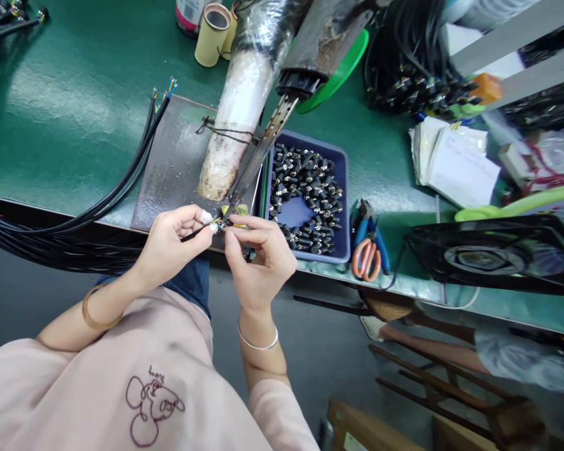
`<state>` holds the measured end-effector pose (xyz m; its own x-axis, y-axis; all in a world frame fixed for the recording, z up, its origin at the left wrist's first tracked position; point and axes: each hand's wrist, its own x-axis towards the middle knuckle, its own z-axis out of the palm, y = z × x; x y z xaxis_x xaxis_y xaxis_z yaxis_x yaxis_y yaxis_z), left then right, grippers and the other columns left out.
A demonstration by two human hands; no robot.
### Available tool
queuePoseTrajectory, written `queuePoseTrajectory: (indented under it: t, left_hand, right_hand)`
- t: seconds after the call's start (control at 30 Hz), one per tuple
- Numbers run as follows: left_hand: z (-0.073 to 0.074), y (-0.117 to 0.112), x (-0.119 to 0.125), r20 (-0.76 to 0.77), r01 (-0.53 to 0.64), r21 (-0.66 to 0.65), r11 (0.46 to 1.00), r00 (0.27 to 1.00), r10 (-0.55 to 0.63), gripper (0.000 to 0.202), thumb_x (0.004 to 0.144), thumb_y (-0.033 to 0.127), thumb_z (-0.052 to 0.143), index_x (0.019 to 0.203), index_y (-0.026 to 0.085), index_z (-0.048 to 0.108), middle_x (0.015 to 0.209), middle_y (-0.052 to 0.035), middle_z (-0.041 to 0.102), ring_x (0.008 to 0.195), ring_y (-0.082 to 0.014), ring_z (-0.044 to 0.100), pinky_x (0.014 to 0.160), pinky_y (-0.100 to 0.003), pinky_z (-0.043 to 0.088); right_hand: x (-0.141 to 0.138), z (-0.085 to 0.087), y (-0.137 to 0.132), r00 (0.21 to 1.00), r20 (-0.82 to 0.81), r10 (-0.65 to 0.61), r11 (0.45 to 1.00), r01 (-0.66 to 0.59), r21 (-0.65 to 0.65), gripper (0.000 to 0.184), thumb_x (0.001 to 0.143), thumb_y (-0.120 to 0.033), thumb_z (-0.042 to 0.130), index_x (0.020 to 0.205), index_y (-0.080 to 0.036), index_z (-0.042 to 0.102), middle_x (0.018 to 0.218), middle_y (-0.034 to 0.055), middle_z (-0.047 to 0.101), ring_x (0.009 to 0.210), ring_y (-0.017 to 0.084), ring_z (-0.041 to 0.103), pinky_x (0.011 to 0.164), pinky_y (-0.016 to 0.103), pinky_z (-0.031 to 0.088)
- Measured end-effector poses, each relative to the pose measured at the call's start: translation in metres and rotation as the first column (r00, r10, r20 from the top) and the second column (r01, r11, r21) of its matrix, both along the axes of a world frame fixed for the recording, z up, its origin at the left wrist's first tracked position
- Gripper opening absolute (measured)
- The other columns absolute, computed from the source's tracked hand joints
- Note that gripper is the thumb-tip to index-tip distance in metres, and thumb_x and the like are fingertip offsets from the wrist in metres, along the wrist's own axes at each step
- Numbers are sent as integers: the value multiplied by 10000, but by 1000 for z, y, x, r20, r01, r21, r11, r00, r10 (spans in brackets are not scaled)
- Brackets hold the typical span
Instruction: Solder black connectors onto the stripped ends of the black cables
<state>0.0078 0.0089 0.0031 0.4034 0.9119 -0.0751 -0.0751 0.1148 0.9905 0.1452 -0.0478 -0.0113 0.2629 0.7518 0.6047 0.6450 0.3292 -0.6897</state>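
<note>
My left hand [172,244], with white covers on the thumb and a fingertip, pinches the end of a black cable [193,233] whose thin coloured wires point right. Facing it, my right hand [261,257] is closed in a pinch at the wire ends; whatever lies between its fingertips is too small to make out. A soldering iron [270,128] slants down from above, its tip just over the wires. Behind the fingertips lies a yellow sponge [239,209]. Under the iron is a dark metal plate [169,156] with small bright specks.
Right of the plate, a blue tray [342,188] holds many small black connectors. Pliers [369,244] lie beside it, then a black fan [484,254]. A wrapped white tube [235,106] hangs over the plate. Black cables [84,232] run along the left edge. Another person's leg [432,347] shows lower right.
</note>
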Motion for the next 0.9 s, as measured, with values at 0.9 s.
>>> queuePoseTrajectory:
  t: [0.9]
  left_hand:
    - [9,7,3,54,47,-120,992,998,-41,128,702,215,641,696,170,521,547,82,420,490,-38,333,459,-166,281]
  right_hand:
    - [1,4,-1,1000,-31,4,998,-6,-58,102,866,-127,692,829,-220,671,920,8,748,851,156,737,736,305,633]
